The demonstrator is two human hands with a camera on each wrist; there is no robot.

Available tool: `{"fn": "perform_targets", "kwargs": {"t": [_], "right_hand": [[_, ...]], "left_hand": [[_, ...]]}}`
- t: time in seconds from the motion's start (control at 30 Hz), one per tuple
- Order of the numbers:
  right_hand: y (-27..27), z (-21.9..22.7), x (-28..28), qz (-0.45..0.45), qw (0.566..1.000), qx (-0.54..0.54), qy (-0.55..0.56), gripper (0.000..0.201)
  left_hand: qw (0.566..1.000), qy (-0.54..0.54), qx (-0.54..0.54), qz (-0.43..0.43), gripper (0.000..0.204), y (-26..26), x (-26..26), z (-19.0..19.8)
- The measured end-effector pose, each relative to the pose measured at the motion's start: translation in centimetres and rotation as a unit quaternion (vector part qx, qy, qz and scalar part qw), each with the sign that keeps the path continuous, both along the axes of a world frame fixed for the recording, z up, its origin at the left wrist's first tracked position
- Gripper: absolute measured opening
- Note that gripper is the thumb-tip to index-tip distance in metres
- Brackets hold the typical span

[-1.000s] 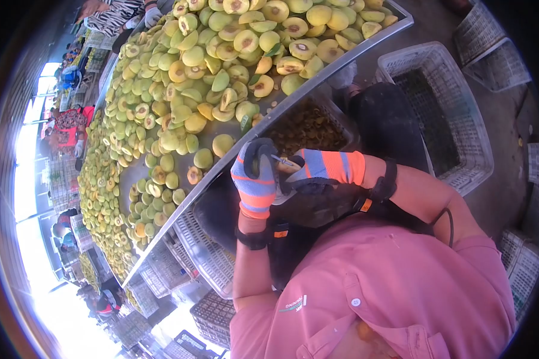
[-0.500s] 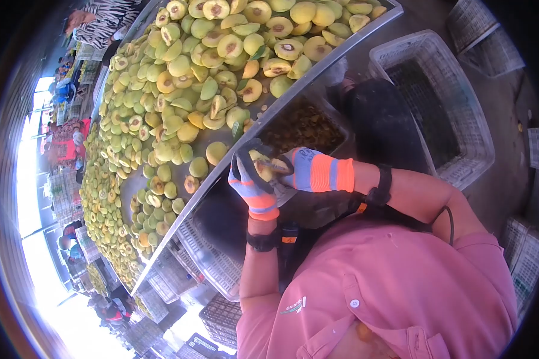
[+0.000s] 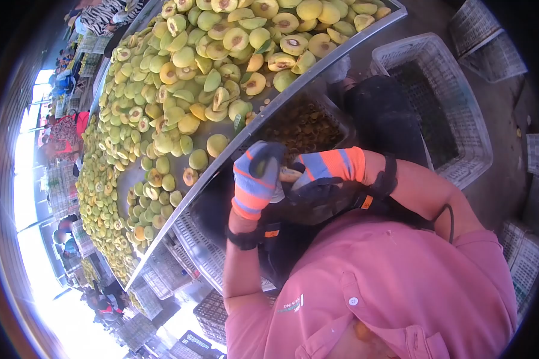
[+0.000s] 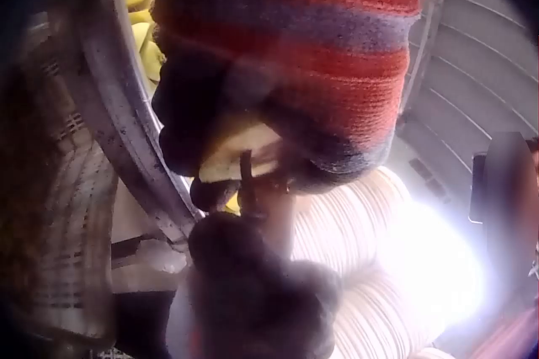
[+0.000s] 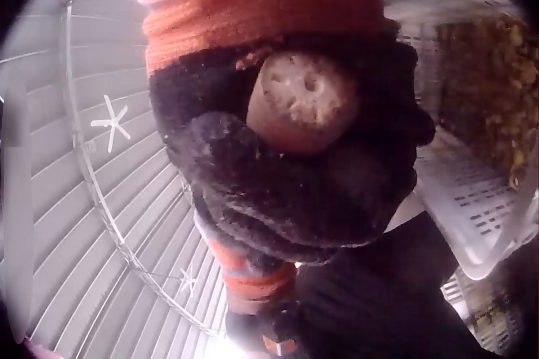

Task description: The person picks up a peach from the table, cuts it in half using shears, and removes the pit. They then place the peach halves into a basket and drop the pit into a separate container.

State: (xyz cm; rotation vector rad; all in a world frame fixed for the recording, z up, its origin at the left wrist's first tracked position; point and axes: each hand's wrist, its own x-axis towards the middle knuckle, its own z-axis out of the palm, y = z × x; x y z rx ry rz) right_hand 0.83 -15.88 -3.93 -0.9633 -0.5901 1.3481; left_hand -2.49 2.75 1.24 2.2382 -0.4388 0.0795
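Observation:
My left hand [image 3: 256,182], in an orange and blue-grey glove with dark fingers, curls round a peach half [image 4: 240,150], mostly hidden by the fingers. The pale cut flesh shows in the left wrist view, with the dark metal tip [image 4: 247,165] of a pitting knife right at it. Gripped in my gloved right hand [image 3: 329,166] is that knife's wooden handle [image 3: 290,174]. Its rough, pitted butt end [image 5: 307,94] pokes out of the fist in the right wrist view. Both hands are close together, just off the metal table's near edge.
Green-yellow peach halves [image 3: 188,57] cover the metal-rimmed table [image 3: 308,81]. Below its edge is a bin of brown scraps [image 3: 308,125]. A white plastic crate [image 3: 482,128] stands at the right; another crate [image 3: 206,254] is under the table. Other people [image 3: 66,134] work along the far side.
Half a second ago the peach's cut face showed in the left hand; now that hand has turned over it. The right hand has shifted slightly right, still holding the knife.

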Motion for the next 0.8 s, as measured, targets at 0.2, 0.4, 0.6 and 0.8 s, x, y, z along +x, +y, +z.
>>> {"fn": "perform_targets", "kwargs": {"t": [0.2, 0.4, 0.6, 0.8], "right_hand": [[-0.5, 3.0, 0.0, 0.199, 0.952, 0.057, 0.225, 0.020], [0.7, 1.6, -0.2, -0.060, 0.965, -0.041, 0.253, 0.027], [2.4, -1.3, -0.3, -0.146, 0.938, -0.255, 0.185, 0.030], [3.2, -0.6, 0.5, -0.189, 0.942, -0.226, 0.163, 0.028]], "left_hand": [[0.939, 0.220, -0.259, -0.058, 0.019, 0.7, -2.2, 1.7], [0.961, -0.117, 0.010, 0.251, 0.017, 3.4, -5.9, 0.1], [0.824, 0.006, 0.245, 0.510, 0.034, 12.2, -10.6, 4.2], [0.894, 0.049, 0.216, 0.390, 0.045, 10.3, -1.5, 3.3]]}}
